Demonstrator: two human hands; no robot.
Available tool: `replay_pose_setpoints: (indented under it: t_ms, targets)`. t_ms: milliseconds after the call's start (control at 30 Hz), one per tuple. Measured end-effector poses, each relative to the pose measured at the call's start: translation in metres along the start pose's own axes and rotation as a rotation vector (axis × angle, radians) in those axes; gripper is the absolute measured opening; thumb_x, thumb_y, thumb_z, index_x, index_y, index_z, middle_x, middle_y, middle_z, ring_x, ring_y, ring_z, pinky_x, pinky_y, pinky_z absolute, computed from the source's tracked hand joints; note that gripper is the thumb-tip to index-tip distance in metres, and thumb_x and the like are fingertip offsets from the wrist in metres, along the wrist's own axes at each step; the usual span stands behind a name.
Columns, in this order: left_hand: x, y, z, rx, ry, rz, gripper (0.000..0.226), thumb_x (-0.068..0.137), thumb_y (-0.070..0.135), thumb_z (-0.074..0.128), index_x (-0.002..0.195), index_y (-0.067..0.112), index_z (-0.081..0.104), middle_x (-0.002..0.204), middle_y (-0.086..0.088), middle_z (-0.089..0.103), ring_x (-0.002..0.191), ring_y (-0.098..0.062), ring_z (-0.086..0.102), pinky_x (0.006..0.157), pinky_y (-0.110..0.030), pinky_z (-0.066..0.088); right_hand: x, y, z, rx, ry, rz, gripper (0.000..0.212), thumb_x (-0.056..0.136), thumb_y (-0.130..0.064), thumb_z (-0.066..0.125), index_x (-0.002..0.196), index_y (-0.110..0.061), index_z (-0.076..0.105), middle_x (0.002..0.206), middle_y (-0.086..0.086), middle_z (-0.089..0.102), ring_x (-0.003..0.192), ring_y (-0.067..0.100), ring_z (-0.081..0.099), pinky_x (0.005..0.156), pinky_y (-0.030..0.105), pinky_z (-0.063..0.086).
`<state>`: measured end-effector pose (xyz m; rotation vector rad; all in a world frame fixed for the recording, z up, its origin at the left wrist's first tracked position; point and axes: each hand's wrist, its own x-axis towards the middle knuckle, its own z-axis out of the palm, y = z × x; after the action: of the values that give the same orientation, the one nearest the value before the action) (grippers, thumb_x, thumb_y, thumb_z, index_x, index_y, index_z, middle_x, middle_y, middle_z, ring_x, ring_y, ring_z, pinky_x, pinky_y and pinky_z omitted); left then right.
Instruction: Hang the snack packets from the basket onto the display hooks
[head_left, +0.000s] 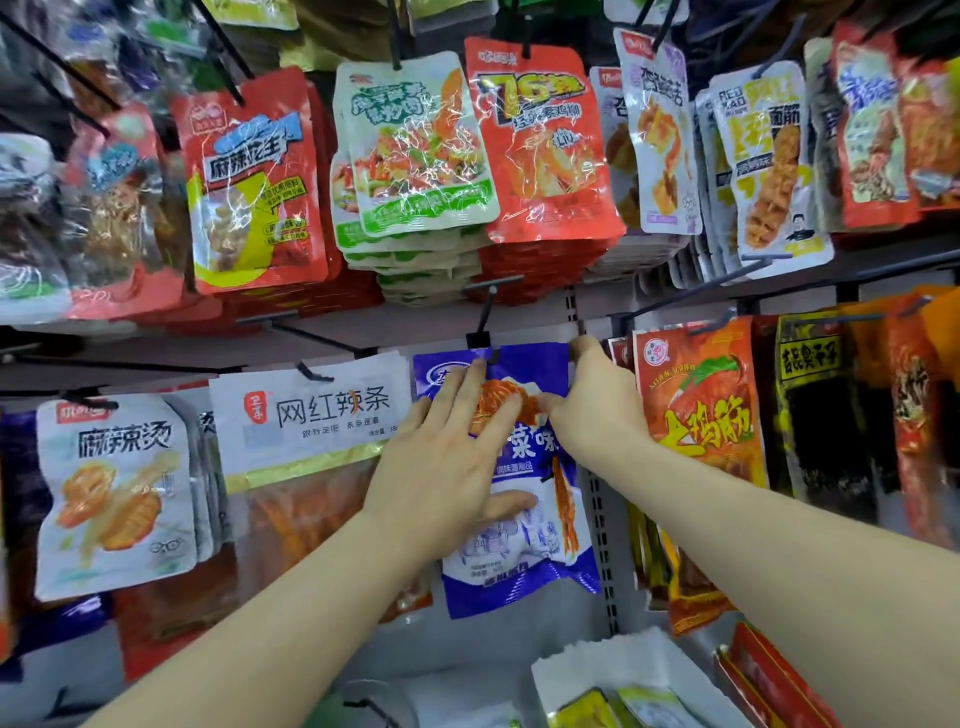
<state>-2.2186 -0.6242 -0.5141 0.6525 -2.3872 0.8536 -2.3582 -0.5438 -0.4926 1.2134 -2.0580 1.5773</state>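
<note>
We hold a purple snack packet (511, 483) upright against the display, its top edge at the black hook (480, 338). Our left hand (447, 467) presses flat on its face; our right hand (592, 400) pinches the upper right corner, nearer the hook.

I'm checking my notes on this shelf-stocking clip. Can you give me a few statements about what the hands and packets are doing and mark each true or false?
1. Both hands are on the purple packet. True: the left hand lies flat on its front, and the right hand is at its upper right edge.
2. The purple packet is in the top row of hooks. False: it is in the lower row, under the black hook.
3. A white packet hangs just left of the purple one. True.
4. The packet to the right of the purple one is green. False: the packet there is red-orange.
5. The right hand holds a second packet. False: it touches only the purple one.
</note>
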Motion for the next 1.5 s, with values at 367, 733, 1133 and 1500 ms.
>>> replay_pose_setpoints:
  t_ms: [367,733,1133,1500]
  targets:
    - [-0.048,0.013,0.03,-0.081,0.133,0.122,0.087,0.07,0.069,0.052,0.141,0.02,0.039,0.152,-0.019,0.034,0.137,-0.034,0.04,0.096,-0.046,0.051,-0.022,0.009,-0.014,-0.037,-0.119,-0.191,0.082,0.08,-0.019,0.071,0.145,-0.03,0.022,0.128,0.009,0.054,0.108,0.027,0.059,0.091,0.045,0.051]
    - [-0.082,0.121,-0.024,-0.559,0.326,0.206,0.032,0.088,0.034,0.047,0.107,0.015,0.064,0.123,-0.011,0.059,0.101,-0.032,0.059,0.073,-0.039,0.055,-0.11,0.031,-0.129,0.095,-0.349,-0.08,0.021,0.088,-0.003,0.064,0.105,-0.016,0.068,0.085,0.012,0.072,0.065,0.021,0.063,0.057,0.032,0.054]
    - [-0.127,0.347,-0.078,-1.32,0.125,0.299,0.017,0.083,0.02,0.058,0.091,0.026,0.071,0.077,0.01,0.069,0.065,-0.006,0.058,0.061,-0.027,0.046,-0.262,0.148,-0.339,-0.05,-0.321,0.331,0.009,0.089,-0.012,0.064,0.093,-0.014,0.072,0.076,0.008,0.075,0.06,0.013,0.064,0.056,0.023,0.051]
    - [-0.17,0.501,-0.026,-0.882,-0.466,0.574,0.033,0.085,0.019,0.05,0.114,0.026,0.063,0.114,-0.004,0.062,0.111,-0.028,0.053,0.09,-0.043,0.047,-0.395,0.321,-0.366,-0.671,-0.406,0.781,0.037,0.087,-0.023,0.064,0.123,-0.016,0.061,0.117,0.014,0.065,0.111,0.03,0.06,0.093,0.035,0.044]
